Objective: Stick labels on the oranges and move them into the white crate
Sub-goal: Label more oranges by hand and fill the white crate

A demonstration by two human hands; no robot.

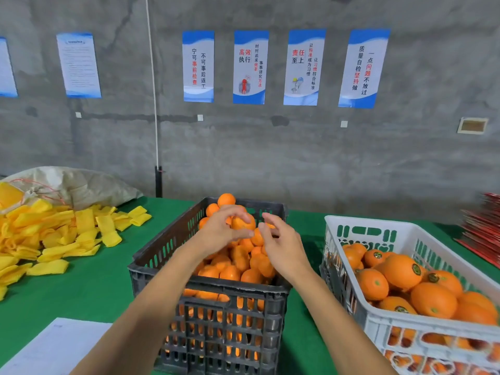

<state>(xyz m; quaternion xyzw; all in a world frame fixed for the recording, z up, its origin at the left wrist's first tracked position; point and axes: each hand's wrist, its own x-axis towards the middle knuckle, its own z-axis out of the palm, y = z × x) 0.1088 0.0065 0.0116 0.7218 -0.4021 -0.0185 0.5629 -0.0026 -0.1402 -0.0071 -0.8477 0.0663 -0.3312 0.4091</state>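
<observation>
A dark grey crate (205, 293) full of unlabelled oranges (238, 263) stands in the middle of the green table. Above its far half my left hand (220, 231) grips one orange (243, 222), fingers curled over its top. My right hand (281, 244) hovers just right of that orange, fingers bent toward it; whether it holds a label I cannot tell. To the right, the white crate (359, 226) holds several oranges (400, 272) with dark round labels.
A pile of yellow foam sleeves (54, 239) and a pale sack (70, 182) lie at the left. A white sheet (54, 345) lies at the near left edge. Red stacked items (484, 228) sit at the far right. A concrete wall with posters rises behind.
</observation>
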